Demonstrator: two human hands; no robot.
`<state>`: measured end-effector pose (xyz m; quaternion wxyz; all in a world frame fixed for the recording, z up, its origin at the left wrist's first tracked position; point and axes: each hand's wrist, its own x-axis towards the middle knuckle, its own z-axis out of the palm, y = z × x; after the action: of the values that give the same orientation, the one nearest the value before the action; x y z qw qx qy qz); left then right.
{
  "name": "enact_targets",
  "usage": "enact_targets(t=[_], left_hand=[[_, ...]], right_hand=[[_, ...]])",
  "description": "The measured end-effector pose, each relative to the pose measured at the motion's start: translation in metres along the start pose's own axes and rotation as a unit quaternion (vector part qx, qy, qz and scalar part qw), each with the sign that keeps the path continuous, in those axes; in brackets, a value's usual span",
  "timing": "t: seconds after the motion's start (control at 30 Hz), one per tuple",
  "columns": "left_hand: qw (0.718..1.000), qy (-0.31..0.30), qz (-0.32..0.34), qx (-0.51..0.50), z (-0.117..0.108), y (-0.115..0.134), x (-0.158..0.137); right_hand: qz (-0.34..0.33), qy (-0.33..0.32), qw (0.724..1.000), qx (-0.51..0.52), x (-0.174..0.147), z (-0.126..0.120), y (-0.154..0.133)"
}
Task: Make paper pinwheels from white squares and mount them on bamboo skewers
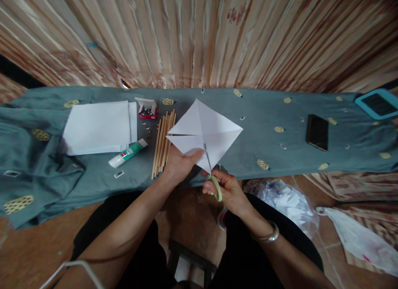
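Note:
A white square of paper (214,123), creased across its middle, is turned like a diamond above the table's near edge. One slit runs inward from its left corner. My left hand (182,162) grips the paper by its lower left part, thumb on top and fingers hidden beneath. My right hand (225,187) holds green-handled scissors (217,189), with fingers in the loops. Their blades lie at the paper's bottom corner, pointing up along the crease toward the centre. Partly under the paper's left side lies a bundle of thin wooden sticks (161,148).
Left on the green cloth (258,148) are a stack of white paper (96,127), a glue stick (128,153) and a small red box of pins (147,110). Rightward lie a phone (317,132) and a blue-framed device (377,103). A plastic bag (286,202) sits on the floor.

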<state>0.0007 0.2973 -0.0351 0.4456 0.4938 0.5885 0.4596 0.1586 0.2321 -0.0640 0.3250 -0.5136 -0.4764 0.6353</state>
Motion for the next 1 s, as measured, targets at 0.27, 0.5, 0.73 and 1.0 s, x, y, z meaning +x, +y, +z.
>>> enact_targets(t=[0.27,0.5,0.73,1.0], left_hand=[[0.999,-0.012,-0.012,-0.038,0.0021,-0.0028,-0.0021],[0.998,-0.013,-0.016,-0.051,0.0025,-0.0048,-0.0026],[0.998,-0.031,0.005,-0.06,0.0038,-0.0101,-0.0029],[0.997,-0.017,-0.012,-0.07,0.0032,-0.006,-0.0036]], right_hand=[[-0.026,-0.002,1.0,0.007,0.0005,0.0002,-0.0054],[-0.018,0.002,1.0,0.019,0.0002,-0.0006,-0.0019],[-0.013,0.002,1.0,0.014,0.0004,-0.002,-0.0055],[-0.004,0.005,1.0,0.029,0.0017,-0.0012,-0.0026]])
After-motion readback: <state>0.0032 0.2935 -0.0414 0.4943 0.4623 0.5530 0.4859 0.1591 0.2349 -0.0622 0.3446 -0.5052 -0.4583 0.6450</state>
